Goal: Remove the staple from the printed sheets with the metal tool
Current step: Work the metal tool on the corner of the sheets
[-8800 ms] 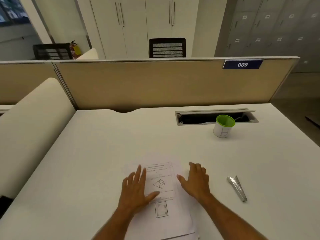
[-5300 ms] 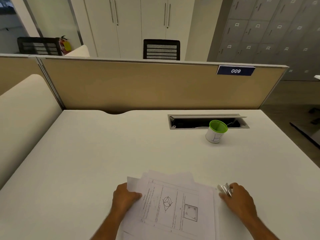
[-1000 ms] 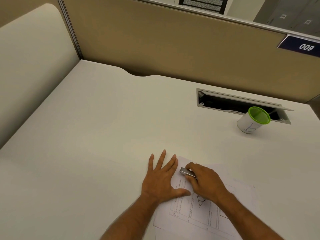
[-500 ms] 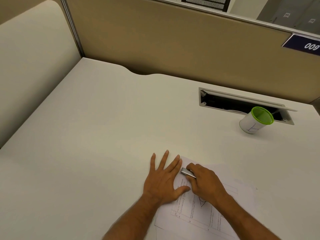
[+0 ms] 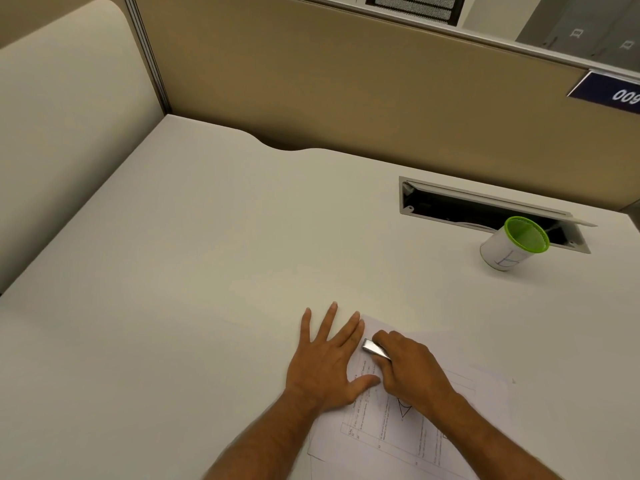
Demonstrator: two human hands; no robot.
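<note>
Head view: my left hand lies flat, fingers spread, pinning the sheets; my right hand, just beside, grips the metal tool, apparently aimed at the corner staple.

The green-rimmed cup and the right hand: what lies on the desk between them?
Nothing. In the head view the desk is bare between the green-rimmed cup and the right hand, apart from the far edge of the printed sheets beside the hand.
</note>
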